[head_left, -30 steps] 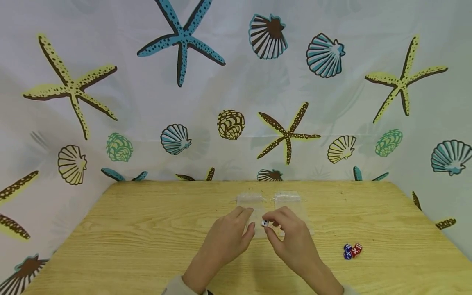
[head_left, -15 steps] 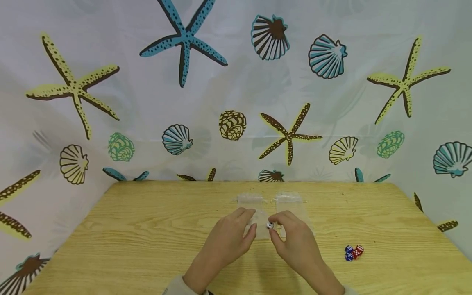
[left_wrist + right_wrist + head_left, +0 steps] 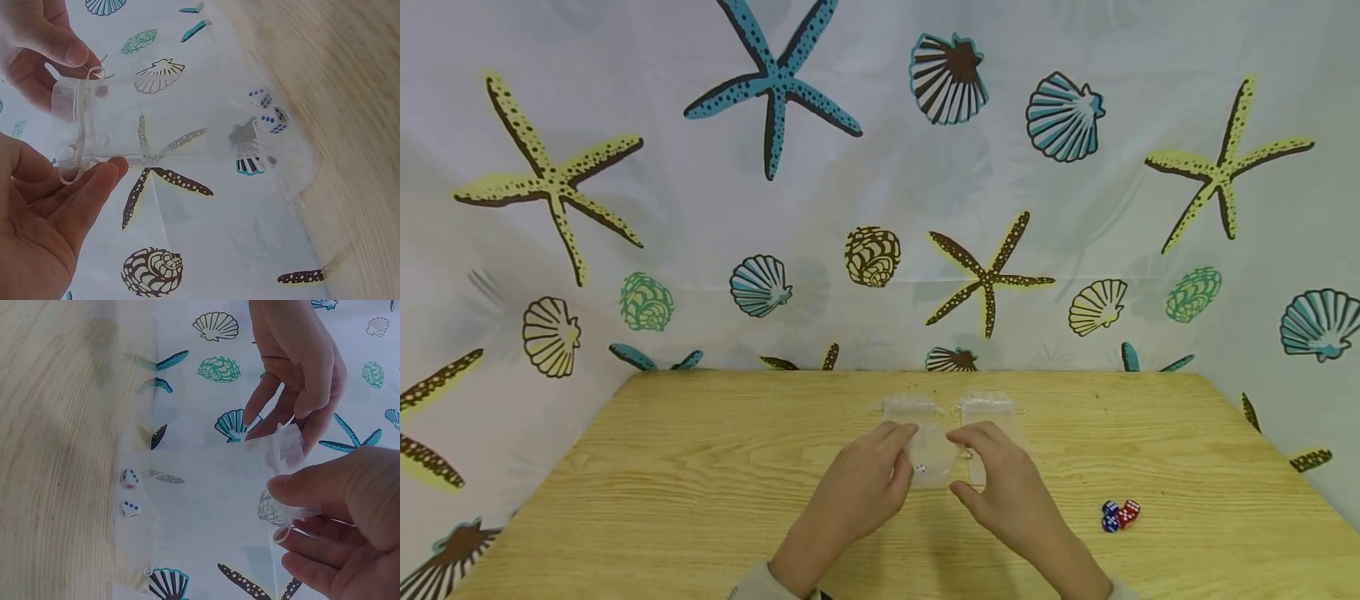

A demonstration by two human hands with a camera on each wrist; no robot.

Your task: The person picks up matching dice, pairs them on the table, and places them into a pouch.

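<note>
Between my two hands stretches a sheer white drawstring bag (image 3: 181, 119), its mouth and cord loops near my fingers. My left hand (image 3: 859, 475) grips one side of the bag's mouth. My right hand (image 3: 1015, 487) holds the opposite side; in the right wrist view its thumb (image 3: 294, 487) lies in front of the fabric, with fingers behind. Two white dice (image 3: 130, 509) with coloured pips sit inside at the bag's closed end. From the head view, only one white die (image 3: 921, 469) shows through the fabric, near my left thumb.
Beyond my hands, two sheer bags lie on the wooden table, a left bag (image 3: 908, 406) and a right bag (image 3: 988, 404). Red dice (image 3: 1128, 512) and blue dice (image 3: 1109, 517) cluster at right. A patterned cloth (image 3: 880, 183) surrounds the table's back and sides.
Earlier, a white die was at my right thumb and forefinger; now those fingertips stand apart and a white die shows lower left, in the bag. My left hand has barely moved.
</note>
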